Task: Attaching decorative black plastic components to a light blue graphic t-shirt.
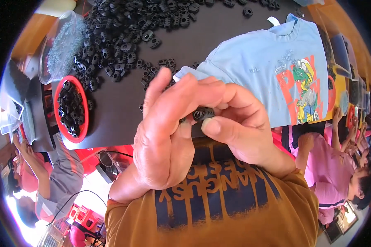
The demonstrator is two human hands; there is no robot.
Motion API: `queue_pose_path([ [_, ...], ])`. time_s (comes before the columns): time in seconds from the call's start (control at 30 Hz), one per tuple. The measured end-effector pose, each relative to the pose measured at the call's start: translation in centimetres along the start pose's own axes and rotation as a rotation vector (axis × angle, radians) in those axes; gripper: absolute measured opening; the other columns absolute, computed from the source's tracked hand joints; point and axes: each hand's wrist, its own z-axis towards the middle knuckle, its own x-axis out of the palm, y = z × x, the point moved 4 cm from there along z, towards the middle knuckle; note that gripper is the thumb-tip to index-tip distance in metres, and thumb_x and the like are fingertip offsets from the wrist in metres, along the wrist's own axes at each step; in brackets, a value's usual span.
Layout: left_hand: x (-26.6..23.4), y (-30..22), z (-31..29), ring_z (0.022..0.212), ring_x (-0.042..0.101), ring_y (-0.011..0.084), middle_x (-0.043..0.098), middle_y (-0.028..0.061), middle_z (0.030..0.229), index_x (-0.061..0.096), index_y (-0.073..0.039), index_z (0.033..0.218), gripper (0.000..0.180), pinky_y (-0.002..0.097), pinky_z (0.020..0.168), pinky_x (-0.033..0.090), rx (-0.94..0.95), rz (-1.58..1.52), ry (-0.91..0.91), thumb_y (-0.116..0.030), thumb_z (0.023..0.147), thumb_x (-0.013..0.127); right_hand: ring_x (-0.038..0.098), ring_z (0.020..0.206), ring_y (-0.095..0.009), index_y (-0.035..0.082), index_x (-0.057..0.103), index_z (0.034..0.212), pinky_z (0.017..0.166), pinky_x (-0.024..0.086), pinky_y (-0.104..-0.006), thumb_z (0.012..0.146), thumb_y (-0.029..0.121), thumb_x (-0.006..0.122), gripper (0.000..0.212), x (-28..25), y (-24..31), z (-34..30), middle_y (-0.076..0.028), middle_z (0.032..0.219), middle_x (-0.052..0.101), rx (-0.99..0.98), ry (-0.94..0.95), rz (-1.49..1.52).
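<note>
Both of my hands meet in front of my chest, just over the near edge of the dark table. Between the thumb and fingers of my right hand is a small black plastic part with a rounded opening. My left hand curls in from the other side, its thumb bent near that part and its fingertips touching the right hand's fingers. What the left thumb and fingers pinch is mostly hidden. Beyond my hands lie several loose black plastic parts, partly covered by the left fingers.
A large heap of black plastic parts covers the table's far left. Beside it stand a clear tub of small bluish pieces and a red-rimmed bowl of black parts. A light blue T-shirt lies at right. People sit on both sides.
</note>
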Motion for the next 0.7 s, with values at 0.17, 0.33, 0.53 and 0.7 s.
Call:
queue_pose_path([
  [0.17,0.6,0.5,-0.2,0.115,0.053,0.0327,0.061,0.0214,0.111,0.011,0.003,0.139,0.060,0.0488,0.110,0.014,-0.108,0.134,-0.036,0.000,0.088,0.043,0.056,0.087,-0.007,0.000,0.055,0.106,0.076,0.045,-0.0207,0.088,0.001,0.058,0.018,-0.5,-0.9,0.1,-0.003,0.099,0.060,0.057,-0.004,0.036],
  [0.33,0.5,1.3,-0.5,0.115,0.052,0.0328,0.060,0.0211,0.112,0.013,0.003,0.139,0.057,0.0480,0.109,0.018,-0.096,0.204,-0.048,-0.007,0.092,0.044,0.056,0.085,-0.006,0.000,0.056,0.107,0.074,0.045,-0.0201,0.088,0.002,0.059,0.019,-0.6,-0.5,0.2,-0.003,0.097,0.061,0.065,-0.025,0.017],
  [0.53,-0.2,1.1,0.4,0.098,0.060,0.0270,0.062,0.0138,0.103,0.063,-0.001,0.097,0.024,0.0422,0.099,0.032,-0.103,0.246,-0.127,0.001,0.074,0.062,0.057,0.085,-0.006,-0.001,0.055,0.108,0.074,0.045,-0.0199,0.088,0.003,0.059,0.020,-1.1,-0.1,0.1,-0.003,0.095,0.061,0.063,-0.036,0.023],
  [0.7,-0.1,1.3,-0.3,0.087,0.062,0.0253,0.061,0.0173,0.099,0.060,0.003,0.095,0.025,0.0345,0.078,0.047,-0.143,-0.038,-0.303,0.011,0.072,0.060,0.058,0.088,-0.007,-0.001,0.055,0.108,0.075,0.046,-0.0203,0.088,0.003,0.059,0.021,-1.5,0.0,-0.1,-0.004,0.094,0.062,0.073,-0.054,-0.037],
])
